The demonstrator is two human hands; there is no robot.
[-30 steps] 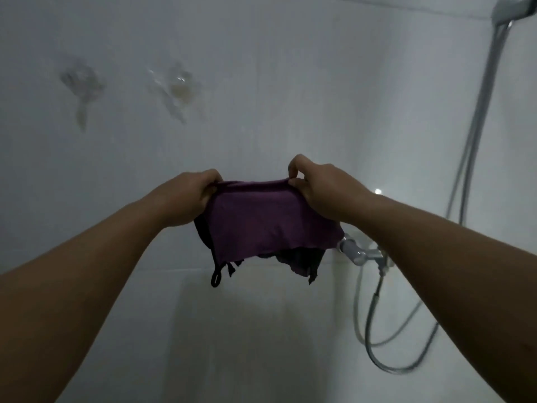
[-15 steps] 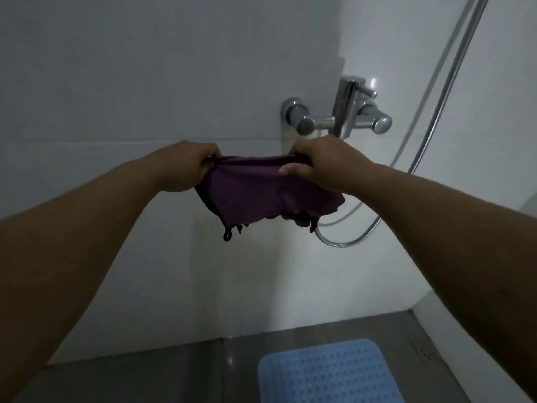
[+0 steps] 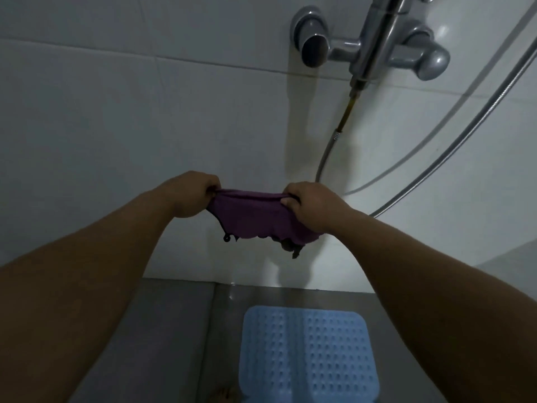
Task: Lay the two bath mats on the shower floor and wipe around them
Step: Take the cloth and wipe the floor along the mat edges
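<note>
A purple cloth with dark frayed edges hangs stretched between both hands in front of the white tiled wall. My left hand grips its left top corner and my right hand grips its right top corner. Below, a light blue bath mat with rows of small holes lies flat on the grey shower floor, near the wall. Only one mat is in view.
A chrome shower mixer juts from the wall at the upper right, with a metal hose looping down to the right. Toes show at the bottom edge beside the mat. A white ledge is at the right.
The view has tilted down from the wall to the floor, bringing the blue mat fully into sight. Both hands still hold the purple cloth, now lower, below the mixer.
</note>
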